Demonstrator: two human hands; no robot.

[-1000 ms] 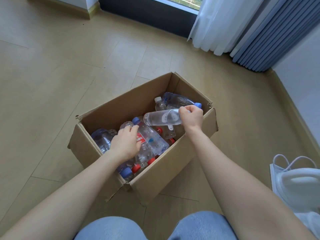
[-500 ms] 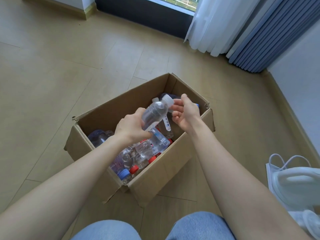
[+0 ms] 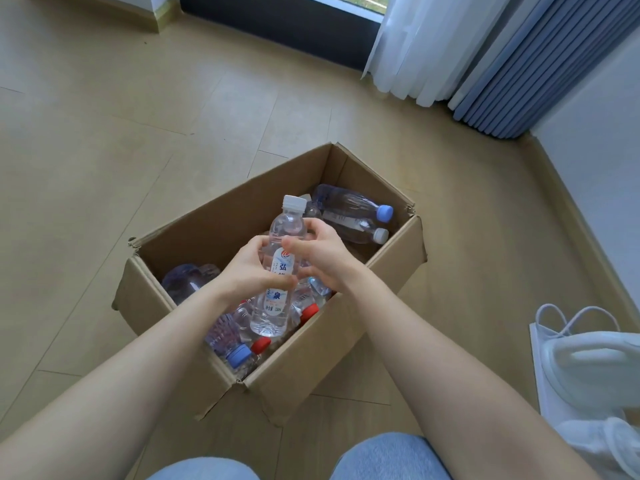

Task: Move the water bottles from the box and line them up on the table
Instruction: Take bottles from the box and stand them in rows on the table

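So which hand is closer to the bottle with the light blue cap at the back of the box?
Right. The right hand is just in front of that blue-capped bottle; the left hand sits farther left.

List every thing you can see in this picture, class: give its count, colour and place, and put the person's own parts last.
held bottle: one, clear with white cap, upright above the box
cardboard box: one, brown, open, on the floor
loose bottles: several, exact count unclear, clear with blue, white or red caps, lying inside the box
white curtain: one, top right
blue curtain: one, beside the white one
white bag: one, right edge, on the floor
knees: two, blue denim, bottom edge
left hand: grip on the held bottle
right hand: grip on the held bottle
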